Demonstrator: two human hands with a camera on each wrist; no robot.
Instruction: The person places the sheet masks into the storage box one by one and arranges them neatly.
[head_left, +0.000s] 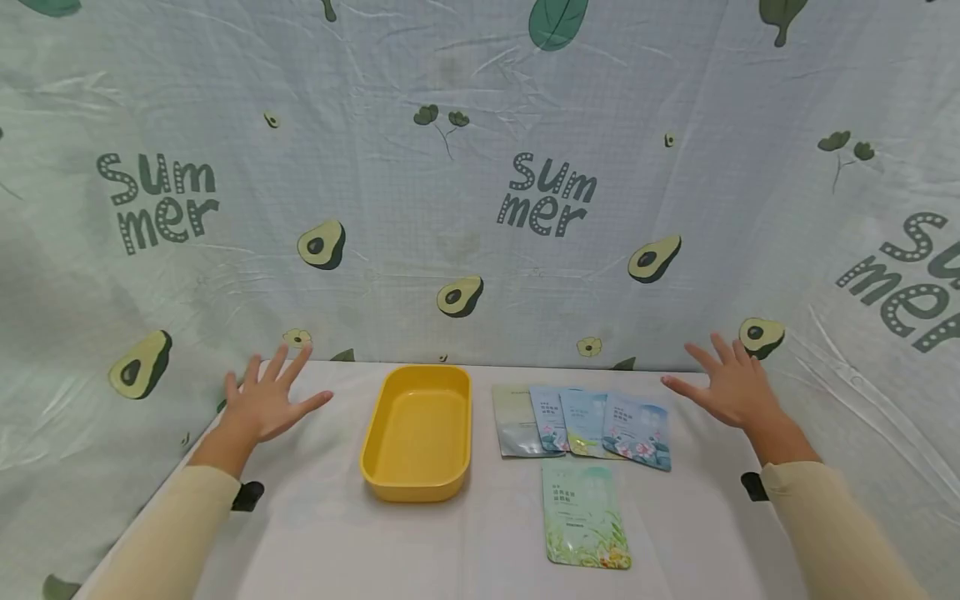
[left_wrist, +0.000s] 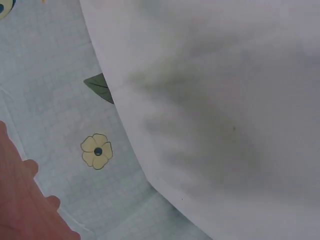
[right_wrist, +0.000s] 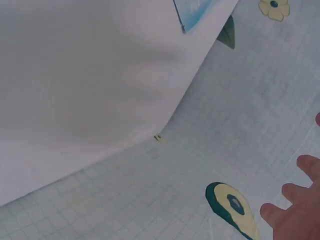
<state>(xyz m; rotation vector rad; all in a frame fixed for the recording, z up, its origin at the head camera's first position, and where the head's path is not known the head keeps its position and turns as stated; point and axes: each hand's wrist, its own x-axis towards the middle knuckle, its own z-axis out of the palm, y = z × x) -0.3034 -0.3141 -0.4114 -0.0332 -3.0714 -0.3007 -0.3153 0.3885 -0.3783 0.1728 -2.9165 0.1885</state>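
Note:
My left hand (head_left: 262,402) hovers over the left of the table, fingers straight and spread, holding nothing. On the other side my right hand (head_left: 733,385) is held up with its fingers fanned out, also bare. Between them stands a yellow plastic tray (head_left: 416,493), nearer the left hand. Right of it lie flat face-mask sachets: a silver-grey one (head_left: 517,425) is partly covered by blue ones, and the rightmost blue sachet (head_left: 637,429) is closest to the right hand. A green sachet (head_left: 585,515) lies apart in front of them.
A white cloth covers the table (head_left: 337,550). Behind and on both sides hangs a pale curtain (head_left: 390,192) printed with avocados and lettering, meeting the table's back edge. Dark bands (head_left: 247,497) sit at both wrists, below the beige sleeves (head_left: 165,533).

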